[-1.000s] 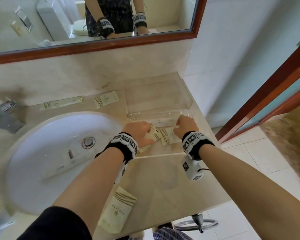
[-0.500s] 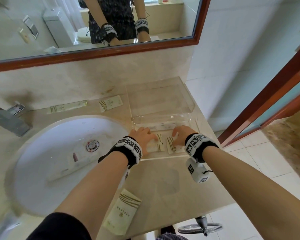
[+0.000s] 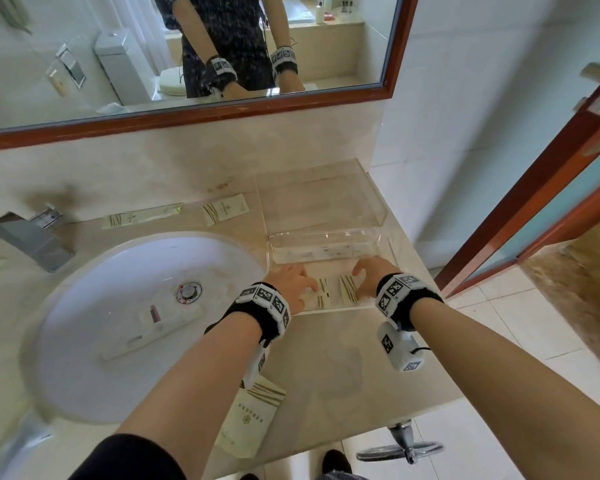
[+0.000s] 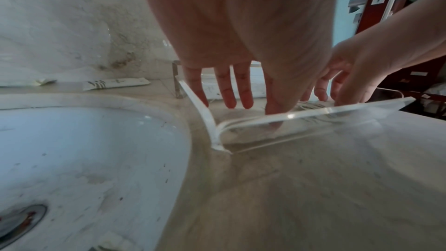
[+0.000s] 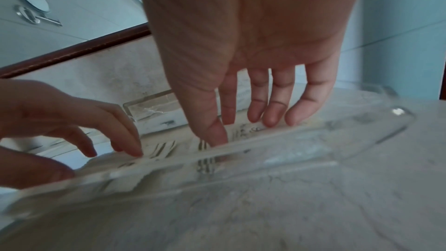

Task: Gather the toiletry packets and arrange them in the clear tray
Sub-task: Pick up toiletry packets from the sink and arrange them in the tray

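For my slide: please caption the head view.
Both hands press striped packets flat inside the clear tray.

My left hand [image 3: 293, 280] and right hand [image 3: 369, 273] rest on packets [image 3: 336, 292] in the clear tray [image 3: 378, 233], right of the sink [image 3: 94, 323], with two more packets [image 3: 224, 211] behind it.

The marble counter [image 3: 343, 368] carries a clear tray [image 3: 378, 216] and seemingly three loose packets [image 3: 250, 417].

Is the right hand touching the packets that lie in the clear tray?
Touching. In the right wrist view, the right hand has its thumb tip pressed onto the striped packets inside the clear tray.
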Tool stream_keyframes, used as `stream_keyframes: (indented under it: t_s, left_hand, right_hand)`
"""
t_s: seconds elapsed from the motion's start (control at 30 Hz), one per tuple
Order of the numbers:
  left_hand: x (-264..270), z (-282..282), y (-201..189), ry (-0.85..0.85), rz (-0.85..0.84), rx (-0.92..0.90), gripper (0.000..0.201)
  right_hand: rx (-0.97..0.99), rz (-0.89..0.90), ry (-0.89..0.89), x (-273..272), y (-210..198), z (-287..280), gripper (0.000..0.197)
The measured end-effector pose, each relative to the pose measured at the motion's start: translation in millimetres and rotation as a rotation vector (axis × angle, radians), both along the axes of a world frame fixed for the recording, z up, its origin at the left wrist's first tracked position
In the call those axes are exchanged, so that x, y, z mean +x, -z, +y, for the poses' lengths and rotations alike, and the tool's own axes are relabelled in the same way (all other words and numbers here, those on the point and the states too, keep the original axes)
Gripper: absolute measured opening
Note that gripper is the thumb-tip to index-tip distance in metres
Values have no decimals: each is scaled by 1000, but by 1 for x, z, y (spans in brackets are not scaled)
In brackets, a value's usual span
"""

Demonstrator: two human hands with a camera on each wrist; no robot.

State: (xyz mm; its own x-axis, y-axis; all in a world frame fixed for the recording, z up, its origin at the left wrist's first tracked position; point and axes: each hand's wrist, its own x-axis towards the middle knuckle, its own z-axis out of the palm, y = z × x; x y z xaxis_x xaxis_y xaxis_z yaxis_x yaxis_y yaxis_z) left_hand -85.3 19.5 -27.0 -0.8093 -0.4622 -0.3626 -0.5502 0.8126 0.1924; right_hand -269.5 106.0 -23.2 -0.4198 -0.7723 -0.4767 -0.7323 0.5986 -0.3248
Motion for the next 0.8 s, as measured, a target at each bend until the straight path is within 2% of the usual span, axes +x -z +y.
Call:
stream_keyframes:
  t_s: [0.17,0.37,0.43,0.53,0.6,0.7,0.8]
  left_hand:
    - [16,5,-2,-37,147,-95,36]
    - [51,9,-20,-74,198,-208,35]
    - [69,10,-26,-109,178,-254,35]
    - [103,11,-34,-175,81,-311,36]
    - [130,13,-37,-230,15,-317,37]
    - [170,19,-39,-342,-67,-299,39]
    - [205,27,-39,-460,-129,-276,41]
  right_hand:
    - [-130,30,-28,12,-8,3,33]
    - [-344,-123,-157,65,-31,-16,11]
    - [-367,-164,-260,93,-40,-24,10]
    - [-247,-195,-522,142,-48,-33,21]
    - [-65,-162,-765,177,-55,-32,28]
    - [251,-24,-1100,223,-44,-27,46]
    - [362,208,-1334,253,-5,-29,68]
